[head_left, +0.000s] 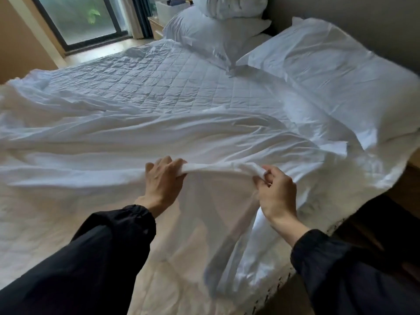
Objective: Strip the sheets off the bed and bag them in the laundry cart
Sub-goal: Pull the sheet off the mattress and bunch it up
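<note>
A loose white sheet [159, 137] lies rumpled across the near half of the bed. Both hands hold a raised fold of it at the near edge. My left hand [162, 180] grips the fold from above, fingers curled over the cloth. My right hand [276, 192] pinches the same fold a little to the right. Below the hands the sheet hangs down in a bunch. Beyond the sheet the quilted mattress pad [141, 80] lies bare. No laundry cart is in view.
A large pillow [336, 71] lies at the right of the bed's head. Two more pillows [216, 30] are stacked at the far corner. A glass door [86, 17] and a curtain stand beyond the bed. A dark floor gap runs along the bed's right side.
</note>
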